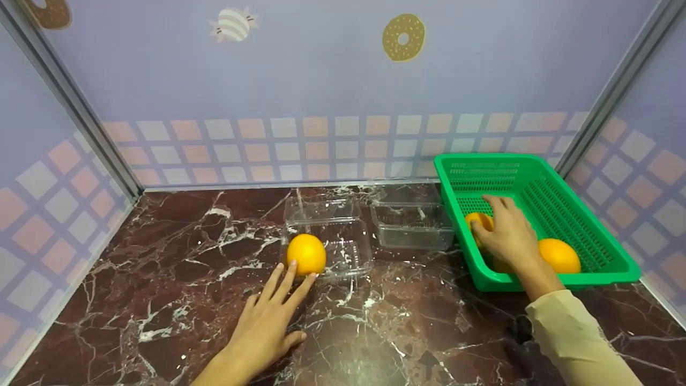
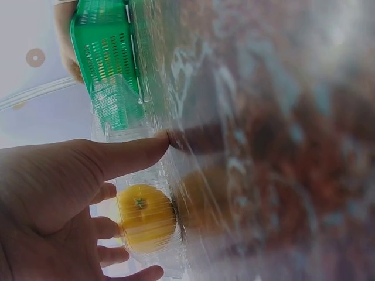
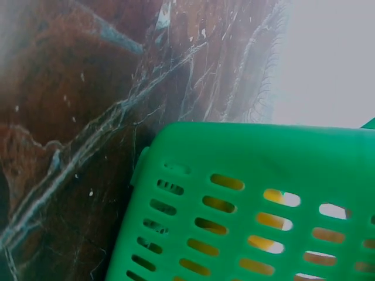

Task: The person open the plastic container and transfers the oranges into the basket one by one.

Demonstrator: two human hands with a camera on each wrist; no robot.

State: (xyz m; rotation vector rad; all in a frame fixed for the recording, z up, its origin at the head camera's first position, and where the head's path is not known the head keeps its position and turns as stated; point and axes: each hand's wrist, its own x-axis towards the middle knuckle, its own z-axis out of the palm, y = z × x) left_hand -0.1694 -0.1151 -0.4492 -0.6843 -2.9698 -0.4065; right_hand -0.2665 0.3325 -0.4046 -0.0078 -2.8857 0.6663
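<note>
An orange (image 1: 306, 254) sits in the left part of an opened clear plastic clamshell box (image 1: 343, 244). My left hand (image 1: 268, 316) reaches to the box's near edge with fingers spread, the fingertips right at the orange. Through the clear wall, the left wrist view shows the orange's stem end (image 2: 140, 203) facing the thumb side. My right hand (image 1: 506, 230) is inside the green basket (image 1: 589, 230), over another orange (image 1: 478, 221); its thumb overlaps that fruit and its fingers extend past it. The right wrist view has only the basket's slotted wall, with the hand hidden.
A further orange (image 1: 559, 256) lies in the basket's near right part, beside my right wrist. Between the box and basket stands a second clear plastic box (image 1: 412, 236). Patterned wall panels (image 1: 332, 80) enclose the dark marbled tabletop (image 1: 177, 300) at the back and sides.
</note>
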